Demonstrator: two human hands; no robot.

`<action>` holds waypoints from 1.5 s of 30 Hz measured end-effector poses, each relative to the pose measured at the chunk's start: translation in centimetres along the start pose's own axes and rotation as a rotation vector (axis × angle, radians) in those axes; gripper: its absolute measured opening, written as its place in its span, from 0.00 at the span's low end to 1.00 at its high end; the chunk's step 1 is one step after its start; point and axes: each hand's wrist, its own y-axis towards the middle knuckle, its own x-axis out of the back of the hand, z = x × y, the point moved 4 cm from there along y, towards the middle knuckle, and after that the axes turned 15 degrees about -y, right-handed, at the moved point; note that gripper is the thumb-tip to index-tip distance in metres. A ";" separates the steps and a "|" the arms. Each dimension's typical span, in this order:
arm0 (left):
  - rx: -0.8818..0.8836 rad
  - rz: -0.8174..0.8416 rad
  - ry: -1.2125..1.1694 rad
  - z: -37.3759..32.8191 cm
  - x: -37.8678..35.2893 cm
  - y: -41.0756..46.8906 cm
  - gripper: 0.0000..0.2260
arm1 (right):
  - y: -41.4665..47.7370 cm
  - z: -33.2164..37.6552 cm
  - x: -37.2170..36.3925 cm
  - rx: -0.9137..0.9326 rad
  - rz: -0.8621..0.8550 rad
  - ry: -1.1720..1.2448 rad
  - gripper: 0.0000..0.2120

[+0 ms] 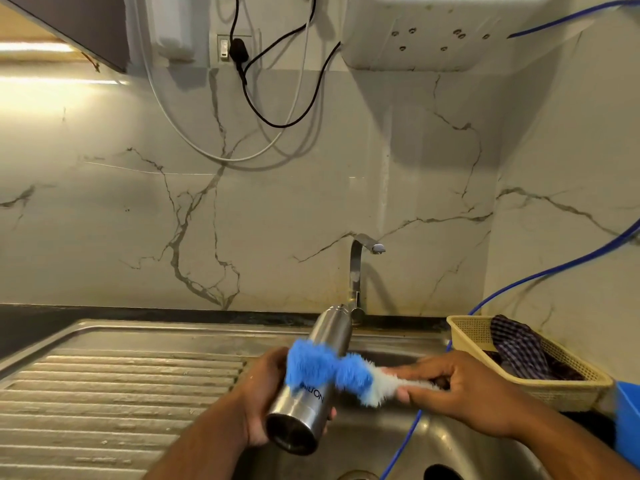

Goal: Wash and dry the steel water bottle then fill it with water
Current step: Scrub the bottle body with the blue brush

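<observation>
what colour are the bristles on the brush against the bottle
Bright blue on the brush head, fading to white near the handle; the head view shows it.

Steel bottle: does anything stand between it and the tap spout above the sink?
Nothing visible does. The steel bottle, held by the left hand, points its neck toward the tap. The brush in the right hand lies across its side only.
</observation>
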 end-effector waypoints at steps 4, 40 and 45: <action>-0.047 -0.024 0.055 -0.3 0.0 0.0 0.28 | 0.3 -0.9 0.5 -0.082 -0.276 -0.151 0.13; -0.085 -0.095 0.247 -0.2 -0.3 -0.6 0.27 | 0.3 -1.8 0.7 -0.085 -0.126 -0.160 0.10; -0.072 -0.052 0.070 -0.3 -0.4 -0.6 0.29 | 0.3 -0.9 0.0 -0.049 -0.077 -0.119 0.09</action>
